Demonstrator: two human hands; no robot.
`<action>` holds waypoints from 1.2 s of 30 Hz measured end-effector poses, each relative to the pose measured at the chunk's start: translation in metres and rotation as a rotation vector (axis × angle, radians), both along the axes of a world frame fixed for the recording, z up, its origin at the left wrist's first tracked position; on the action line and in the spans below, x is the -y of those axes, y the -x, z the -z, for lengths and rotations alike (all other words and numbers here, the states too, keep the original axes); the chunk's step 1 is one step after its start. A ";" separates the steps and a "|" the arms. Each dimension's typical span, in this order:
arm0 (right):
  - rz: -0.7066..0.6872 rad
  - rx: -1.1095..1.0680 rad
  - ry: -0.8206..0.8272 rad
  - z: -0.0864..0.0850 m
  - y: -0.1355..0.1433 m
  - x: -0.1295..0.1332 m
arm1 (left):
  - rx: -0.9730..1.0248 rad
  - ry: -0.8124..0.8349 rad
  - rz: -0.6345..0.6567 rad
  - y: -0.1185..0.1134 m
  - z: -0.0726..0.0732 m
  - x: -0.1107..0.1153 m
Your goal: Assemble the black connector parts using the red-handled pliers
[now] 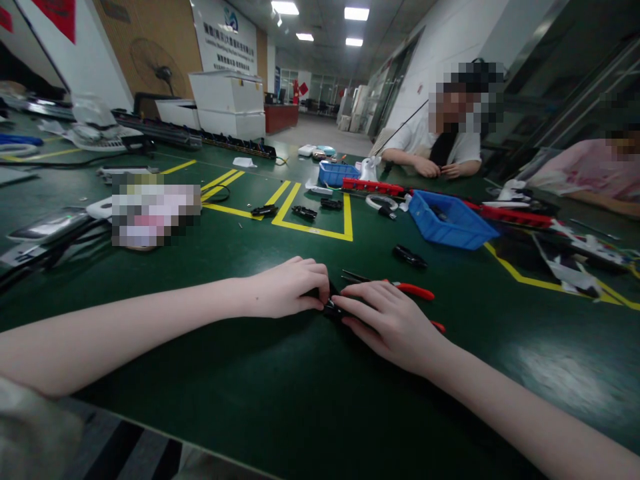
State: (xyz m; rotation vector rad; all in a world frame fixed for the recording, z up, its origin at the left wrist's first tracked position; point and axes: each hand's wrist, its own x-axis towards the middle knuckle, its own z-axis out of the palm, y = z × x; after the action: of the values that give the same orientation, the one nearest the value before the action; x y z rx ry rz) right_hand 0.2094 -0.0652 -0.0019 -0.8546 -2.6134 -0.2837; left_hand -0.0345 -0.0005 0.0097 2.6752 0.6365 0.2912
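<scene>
Between my two hands, low over the green table (310,413), is a small black part (331,309) with a bright metallic spot, mostly covered by fingers. My left hand (293,288) pinches its left end with thumb and fingertips. From the other side, my right hand (393,321) holds the part with its fingers closed around the right end. Needle-nose pliers with red handles (417,291) lie behind and partly beneath my right hand, jaws pointing left. A similar black piece (409,256) rests farther back on the right.
Several black pieces (304,212) lie around the yellow tape outline (313,231). A blue bin (450,223) stands right, with a smaller blue bin (337,175) behind. A coiled white cable (381,203) lies between. A blurred-out object (155,217) is left. Two people sit across the table.
</scene>
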 end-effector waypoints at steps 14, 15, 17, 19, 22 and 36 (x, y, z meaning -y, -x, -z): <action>0.011 -0.176 0.227 -0.007 0.023 -0.006 | -0.068 -0.222 0.039 -0.001 0.005 0.008; 0.015 -0.187 0.245 -0.007 0.023 -0.006 | -0.061 -0.229 0.038 -0.001 0.007 0.008; 0.026 -0.217 0.264 -0.006 0.020 -0.005 | -0.035 -0.220 0.032 -0.001 0.009 0.007; 0.036 -0.256 0.276 -0.004 0.019 -0.004 | 0.007 -0.182 0.017 0.000 0.010 0.008; 0.044 -0.282 0.277 -0.002 0.019 -0.002 | 0.085 -0.085 -0.017 0.000 0.011 0.010; 0.107 -0.388 0.355 -0.003 0.020 -0.001 | 0.212 -0.057 0.037 0.004 0.019 0.012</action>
State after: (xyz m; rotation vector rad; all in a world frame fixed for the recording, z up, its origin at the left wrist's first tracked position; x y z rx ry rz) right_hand 0.1894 -0.0645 0.0006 -1.0460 -2.2851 0.3019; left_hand -0.0384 -0.0129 -0.0088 2.6582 0.5194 0.5808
